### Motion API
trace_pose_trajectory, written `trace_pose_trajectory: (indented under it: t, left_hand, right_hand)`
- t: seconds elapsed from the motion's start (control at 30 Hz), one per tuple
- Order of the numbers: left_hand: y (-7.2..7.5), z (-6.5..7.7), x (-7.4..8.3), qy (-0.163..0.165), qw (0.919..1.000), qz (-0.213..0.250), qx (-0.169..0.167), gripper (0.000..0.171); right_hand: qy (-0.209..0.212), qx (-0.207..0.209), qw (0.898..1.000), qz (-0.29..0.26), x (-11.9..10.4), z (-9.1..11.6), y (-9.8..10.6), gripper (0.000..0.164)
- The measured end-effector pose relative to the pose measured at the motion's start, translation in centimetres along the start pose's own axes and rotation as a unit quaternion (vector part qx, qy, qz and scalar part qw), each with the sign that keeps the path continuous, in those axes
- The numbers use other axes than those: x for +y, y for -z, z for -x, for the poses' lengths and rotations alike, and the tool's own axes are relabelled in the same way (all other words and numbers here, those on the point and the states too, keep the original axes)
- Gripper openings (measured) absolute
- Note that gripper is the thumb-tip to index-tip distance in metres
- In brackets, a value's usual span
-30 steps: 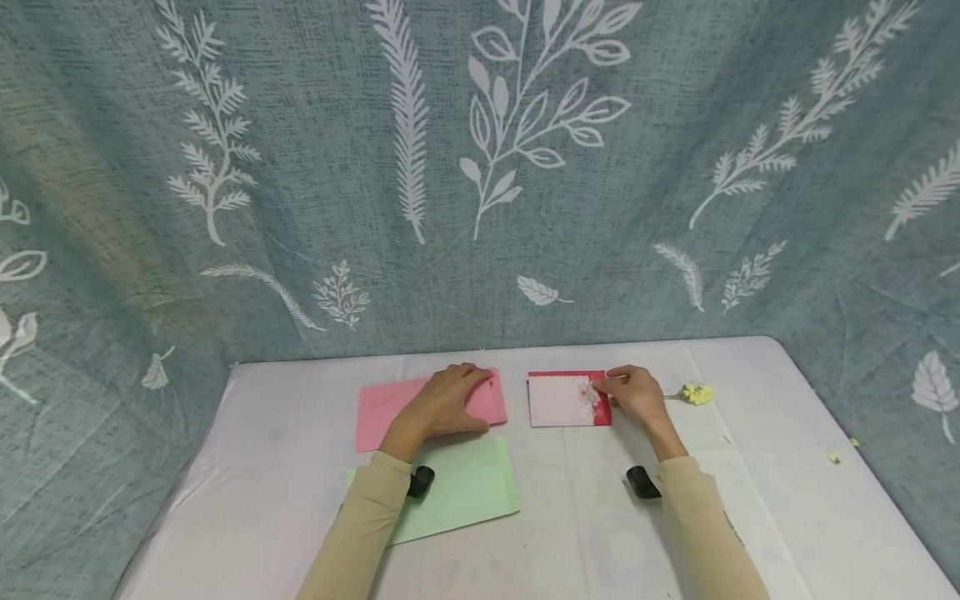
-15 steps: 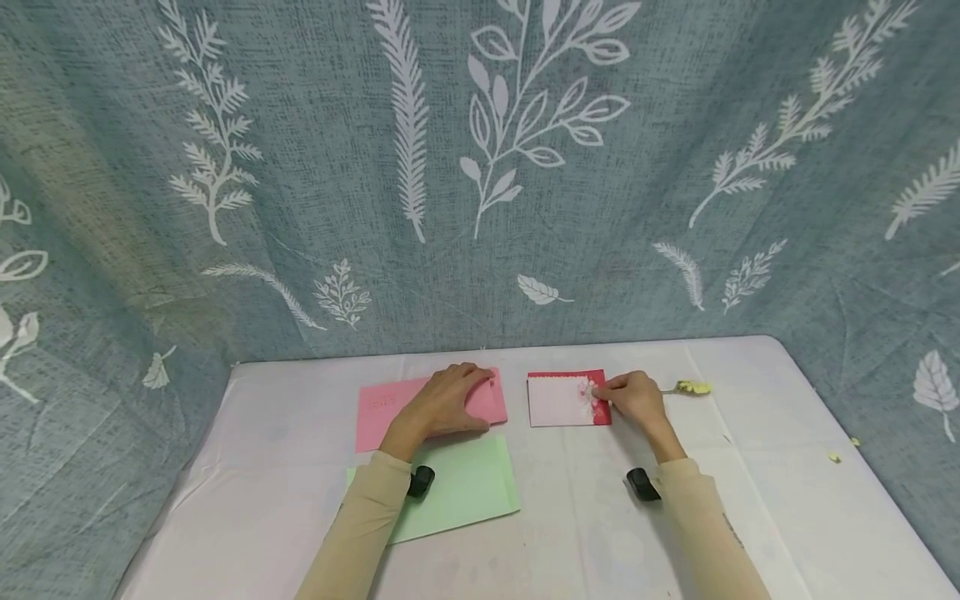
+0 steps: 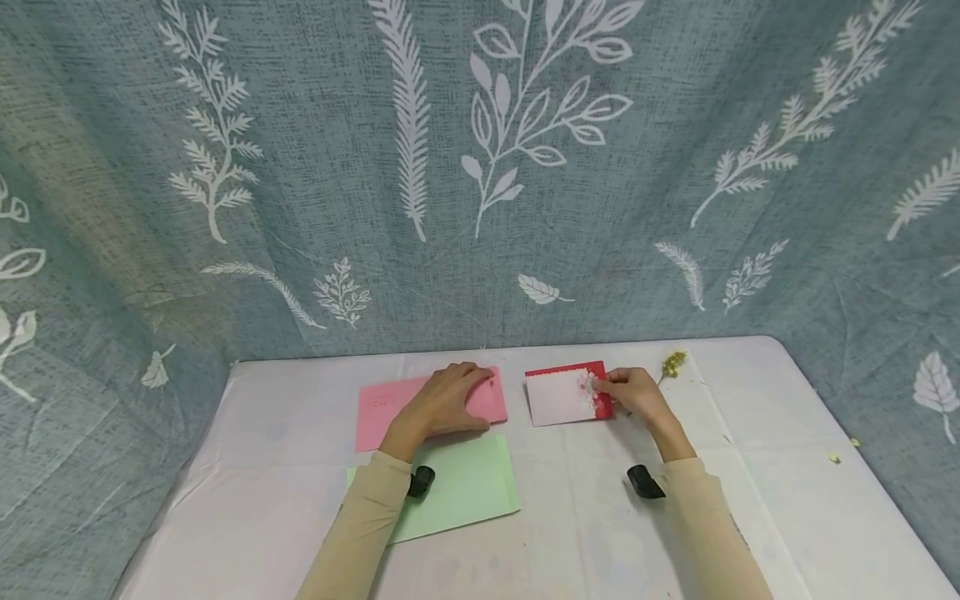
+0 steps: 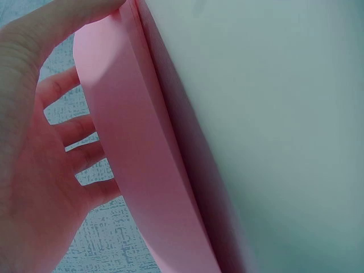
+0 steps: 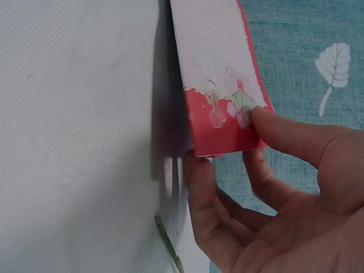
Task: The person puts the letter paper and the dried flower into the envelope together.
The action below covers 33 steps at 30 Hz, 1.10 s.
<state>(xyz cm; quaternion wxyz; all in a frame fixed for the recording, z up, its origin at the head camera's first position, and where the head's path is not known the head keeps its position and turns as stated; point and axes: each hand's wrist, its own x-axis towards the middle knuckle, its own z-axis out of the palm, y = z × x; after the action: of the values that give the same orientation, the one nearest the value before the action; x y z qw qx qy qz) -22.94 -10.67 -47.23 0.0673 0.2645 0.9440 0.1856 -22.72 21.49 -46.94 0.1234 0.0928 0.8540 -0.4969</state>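
Observation:
My left hand (image 3: 446, 400) holds the right end of a pink envelope (image 3: 378, 407) lying at the back of the table. In the left wrist view the thumb lies along one edge and the fingers pass behind the pink flap (image 4: 122, 114). My right hand (image 3: 637, 396) pinches the red end of a white and red flowered card (image 3: 558, 400), thumb on top and fingers underneath. The card is slightly raised and tilted. Behind this hand runs the stem (image 5: 168, 243) of a sprig with yellow blossoms (image 3: 673, 364); I cannot tell whether the fingers hold it.
A green envelope (image 3: 457, 487) lies in front of the pink one, partly under the left forearm. Yellow crumbs (image 3: 835, 458) lie near the right edge of the white-covered table (image 3: 585, 542). A patterned blue-green curtain (image 3: 442, 275) hangs behind it.
The right hand has tilted and lifted the card's right end. The yellow sprig has swung from pointing right to pointing up, away from me. The left hand stays on the pink envelope.

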Motion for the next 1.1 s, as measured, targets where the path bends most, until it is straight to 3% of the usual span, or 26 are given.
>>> trace_pose_trajectory:
  t: [0.2, 0.4, 0.73, 1.1]
  left_hand:
    - [0.0, 0.1, 0.0, -0.001, 1.0, 0.001, 0.001, 0.076]
    - [-0.1, 0.1, -0.1, -0.007, 1.0, -0.001, 0.003, 0.075]
    - [-0.1, 0.1, -0.1, -0.006, 0.9999, 0.004, 0.01, 0.075]
    - [-0.2, -0.1, -0.3, -0.011, 0.9999, -0.006, 0.002, 0.074]
  right_hand:
    - [0.009, -0.003, 0.999, -0.037, -0.2, -0.2, -0.1, 0.032]
    - [0.016, 0.007, 0.994, -0.108, -0.5, -0.3, -0.4, 0.042]
    - [0.031, 0.021, 0.991, -0.126, -0.5, -0.7, -1.3, 0.041]
    - [0.021, -0.007, 0.987, -0.158, -0.2, -1.3, -3.5, 0.039]
